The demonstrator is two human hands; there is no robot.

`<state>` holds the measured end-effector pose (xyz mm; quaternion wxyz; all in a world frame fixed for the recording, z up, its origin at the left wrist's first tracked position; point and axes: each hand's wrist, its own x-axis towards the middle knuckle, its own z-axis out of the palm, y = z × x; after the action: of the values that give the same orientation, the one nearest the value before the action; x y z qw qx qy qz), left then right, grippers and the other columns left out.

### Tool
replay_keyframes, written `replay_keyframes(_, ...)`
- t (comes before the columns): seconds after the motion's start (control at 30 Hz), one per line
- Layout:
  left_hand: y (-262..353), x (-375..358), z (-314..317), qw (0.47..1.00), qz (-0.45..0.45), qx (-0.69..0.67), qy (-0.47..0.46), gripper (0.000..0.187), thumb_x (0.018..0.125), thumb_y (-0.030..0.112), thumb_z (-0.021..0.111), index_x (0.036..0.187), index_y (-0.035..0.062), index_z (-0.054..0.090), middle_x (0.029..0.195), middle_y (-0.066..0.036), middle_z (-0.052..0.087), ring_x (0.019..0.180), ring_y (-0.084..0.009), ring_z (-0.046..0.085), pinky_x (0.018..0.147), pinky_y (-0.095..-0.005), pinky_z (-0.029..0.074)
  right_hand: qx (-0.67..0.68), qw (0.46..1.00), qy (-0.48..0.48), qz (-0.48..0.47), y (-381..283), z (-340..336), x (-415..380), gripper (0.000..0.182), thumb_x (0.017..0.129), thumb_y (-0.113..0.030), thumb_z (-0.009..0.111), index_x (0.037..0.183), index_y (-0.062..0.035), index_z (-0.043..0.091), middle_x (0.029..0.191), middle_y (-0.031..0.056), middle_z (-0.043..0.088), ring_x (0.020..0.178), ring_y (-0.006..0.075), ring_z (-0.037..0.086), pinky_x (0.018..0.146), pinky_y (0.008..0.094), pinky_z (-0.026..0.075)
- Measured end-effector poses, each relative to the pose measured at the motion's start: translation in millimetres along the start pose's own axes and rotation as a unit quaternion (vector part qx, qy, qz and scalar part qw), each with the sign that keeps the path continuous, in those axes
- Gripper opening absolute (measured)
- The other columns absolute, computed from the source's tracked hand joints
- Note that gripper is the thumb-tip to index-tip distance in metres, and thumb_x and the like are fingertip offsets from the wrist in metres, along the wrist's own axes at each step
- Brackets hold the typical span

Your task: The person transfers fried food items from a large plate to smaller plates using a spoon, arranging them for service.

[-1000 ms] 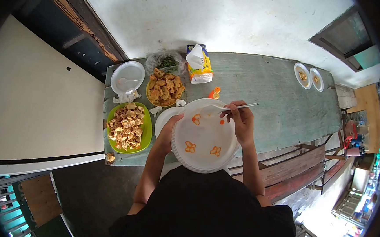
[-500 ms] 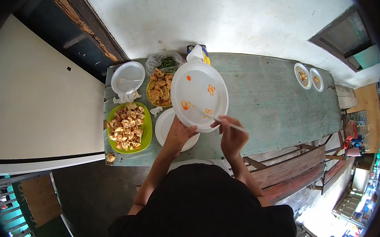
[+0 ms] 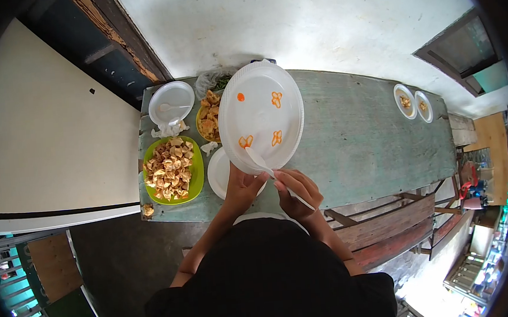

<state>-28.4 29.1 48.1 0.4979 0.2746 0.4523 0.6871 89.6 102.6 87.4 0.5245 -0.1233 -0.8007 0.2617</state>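
My left hand (image 3: 243, 187) grips the near edge of a white oval plate (image 3: 263, 119), tilted up above the table. Orange sauce marks (image 3: 277, 138) lie on it: a dot, a heart-like shape and two looped ones. Pinched in my right hand (image 3: 298, 194) is a white plastic spoon (image 3: 258, 160), its tip beside the heart-like mark at the plate's lower left. Another white plate (image 3: 216, 176) rests on the table beneath my left hand, partly covered.
A green plate (image 3: 196, 183) piled with folded fried snacks (image 3: 172, 164) stands at left. Behind are fried pieces (image 3: 209, 121) in a yellow dish, a white container (image 3: 171, 95) holding a spoon, and a plastic bag (image 3: 208, 82). Two plates (image 3: 402, 92) with food sit at far right.
The held plate has come up closer and tilted more toward me. My right hand has moved left and nearer to my body, and the spoon now points up and left.
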Motion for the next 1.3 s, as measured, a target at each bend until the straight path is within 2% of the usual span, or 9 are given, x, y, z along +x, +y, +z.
replay_keyframes(0.33,-3.5,1.6,-0.8,1.000,0.014,-0.006,-0.003,0.069,0.081,-0.008,0.054,0.136,0.0044,0.014,0.132,-0.012,0.033,0.124,-0.0209,0.037,0.102,-0.0356,0.034,0.005,1.000,0.011,0.015,2.2,2.8,0.1,0.016,0.073,0.006,0.066,0.088,0.0069,0.059,0.079,0.0171,0.064,0.070,0.0280,0.065,0.061,0.0322,0.053)
replay_keyframes(0.53,-1.9,2.9,-1.9,1.000,0.017,-0.013,-0.019,0.070,0.081,-0.008,0.055,0.136,0.0051,0.014,0.132,-0.012,0.033,0.124,-0.0205,0.037,0.102,-0.0346,0.034,0.027,0.998,0.009,0.058,0.6,1.8,-3.6,0.016,0.074,0.005,0.066,0.088,0.0049,0.059,0.079,0.0170,0.064,0.071,0.0278,0.065,0.061,0.0318,0.053)
replay_keyframes(0.6,-2.7,4.8,-1.4,1.000,0.013,-0.012,-0.003,0.068,0.081,-0.008,0.055,0.135,0.0046,0.016,0.133,-0.012,0.033,0.123,-0.0202,0.038,0.102,-0.0348,0.033,0.045,0.992,0.021,0.114,3.0,-0.3,-7.6,0.010,0.085,-0.003,0.056,0.092,0.0051,0.058,0.076,0.0158,0.064,0.066,0.0212,0.063,0.057,0.0279,0.050)
replay_keyframes(0.8,-1.1,5.2,-4.9,1.000,0.011,0.014,0.005,0.066,0.081,-0.006,0.056,0.135,0.0039,0.018,0.132,-0.012,0.035,0.122,-0.0201,0.039,0.103,-0.0359,0.032,0.181,0.946,0.129,0.236,8.4,-5.5,-1.4,0.019,0.093,-0.011,0.047,0.093,0.0053,0.057,0.085,0.0165,0.064,0.062,0.0180,0.060,0.051,0.0231,0.041)
replay_keyframes(0.83,-1.5,5.8,-5.6,1.000,0.011,0.014,0.005,0.066,0.081,-0.006,0.056,0.135,0.0039,0.018,0.132,-0.012,0.035,0.122,-0.0201,0.039,0.103,-0.0359,0.032,0.187,0.944,0.111,0.247,10.7,-8.2,-3.7,0.018,0.092,-0.009,0.048,0.095,0.0055,0.057,0.091,0.0185,0.063,0.068,0.0187,0.061,0.054,0.0246,0.044)
replay_keyframes(0.97,-3.6,7.1,-5.3,0.999,0.024,-0.040,0.021,0.066,0.081,-0.006,0.057,0.134,0.0039,0.019,0.132,-0.012,0.036,0.123,-0.0202,0.039,0.102,-0.0368,0.032,0.248,0.914,0.139,0.290,13.5,-3.4,-8.1,0.014,0.089,-0.002,0.050,0.097,0.0070,0.058,0.092,0.0178,0.063,0.074,0.0165,0.059,0.063,0.0266,0.049)
replay_keyframes(1.03,-2.9,6.9,-3.8,0.997,0.025,-0.061,0.031,0.066,0.080,-0.006,0.057,0.134,0.0039,0.020,0.131,-0.012,0.036,0.122,-0.0203,0.039,0.102,-0.0371,0.033,0.280,0.897,0.141,0.311,15.3,-1.9,-8.5,0.014,0.089,-0.001,0.050,0.097,0.0074,0.058,0.095,0.0191,0.063,0.079,0.0189,0.060,0.066,0.0291,0.051)
replay_keyframes(1.13,-2.2,5.8,-2.5,0.997,0.015,-0.065,0.039,0.066,0.080,-0.006,0.057,0.134,0.0038,0.021,0.131,-0.011,0.037,0.122,-0.0202,0.040,0.102,-0.0369,0.034,0.247,0.909,0.120,0.312,19.4,1.1,-11.7,0.014,0.090,-0.004,0.050,0.096,0.0060,0.057,0.095,0.0199,0.062,0.082,0.0221,0.062,0.067,0.0320,0.054)
replay_keyframes(1.3,-6.1,5.6,-4.1,0.998,0.009,-0.042,0.034,0.065,0.080,-0.005,0.057,0.133,0.0031,0.021,0.128,-0.012,0.039,0.120,-0.0198,0.042,0.101,-0.0362,0.035,0.248,0.922,0.109,0.278,24.6,7.2,-14.6,0.013,0.089,-0.002,0.050,0.097,0.0061,0.058,0.097,0.0208,0.062,0.082,0.0215,0.062,0.068,0.0317,0.054)
